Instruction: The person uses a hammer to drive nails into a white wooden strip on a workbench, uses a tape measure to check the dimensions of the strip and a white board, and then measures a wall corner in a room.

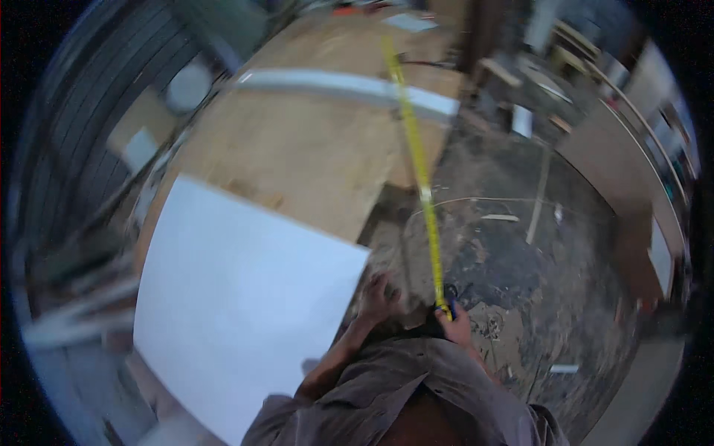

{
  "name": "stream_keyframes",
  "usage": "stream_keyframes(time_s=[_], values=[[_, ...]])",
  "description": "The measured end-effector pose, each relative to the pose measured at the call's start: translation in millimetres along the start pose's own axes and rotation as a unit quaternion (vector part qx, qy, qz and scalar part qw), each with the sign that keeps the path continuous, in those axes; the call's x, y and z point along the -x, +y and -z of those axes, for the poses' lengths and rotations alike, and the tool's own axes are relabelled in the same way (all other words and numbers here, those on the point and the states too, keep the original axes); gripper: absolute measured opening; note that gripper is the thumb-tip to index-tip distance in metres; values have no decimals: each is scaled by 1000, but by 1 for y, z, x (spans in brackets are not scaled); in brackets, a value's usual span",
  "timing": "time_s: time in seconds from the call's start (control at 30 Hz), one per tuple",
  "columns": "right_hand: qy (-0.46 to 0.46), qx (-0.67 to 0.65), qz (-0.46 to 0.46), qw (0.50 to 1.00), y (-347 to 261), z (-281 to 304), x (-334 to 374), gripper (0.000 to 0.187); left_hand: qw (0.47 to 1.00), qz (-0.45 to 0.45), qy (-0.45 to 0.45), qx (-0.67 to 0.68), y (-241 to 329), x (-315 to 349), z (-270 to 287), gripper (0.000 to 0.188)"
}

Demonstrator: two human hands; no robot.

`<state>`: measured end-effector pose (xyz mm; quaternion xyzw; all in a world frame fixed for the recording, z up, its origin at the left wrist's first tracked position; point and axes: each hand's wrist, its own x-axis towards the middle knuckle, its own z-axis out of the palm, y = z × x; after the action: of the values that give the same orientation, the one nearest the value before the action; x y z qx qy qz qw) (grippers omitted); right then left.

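Observation:
My right hand (457,325) is closed around the dark case of a tape measure (447,303), in front of my body. Its long yellow blade (418,160) is pulled out and runs away from me, passing over the workbench's right side toward the far end. Near the closest right corner of a white sheet panel (253,297), my left hand (381,299) hovers with fingers loosely bent and apart, holding nothing that I can see. The panel lies on the wooden workbench top (297,149), to my left. Motion blurs the picture somewhat.
A long white strip (320,80) lies across the far part of the bench. On the dark floor at right are offcuts (500,218) and a thin wooden strip (539,197). A brown board (617,163) leans at the right. A round white object (190,88) sits left of the bench.

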<state>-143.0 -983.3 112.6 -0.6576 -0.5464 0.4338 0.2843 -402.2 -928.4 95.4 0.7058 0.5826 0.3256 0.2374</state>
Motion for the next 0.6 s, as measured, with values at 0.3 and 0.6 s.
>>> stream_keyframes(time_s=[0.3,0.6], values=[[-47,-1,41,998,59,173,-105,58,896,164,-310,272,135,-122,-194,32],[-5,-38,-42,998,113,315,-213,51,721,286,-397,491,208,-254,-373,38]])
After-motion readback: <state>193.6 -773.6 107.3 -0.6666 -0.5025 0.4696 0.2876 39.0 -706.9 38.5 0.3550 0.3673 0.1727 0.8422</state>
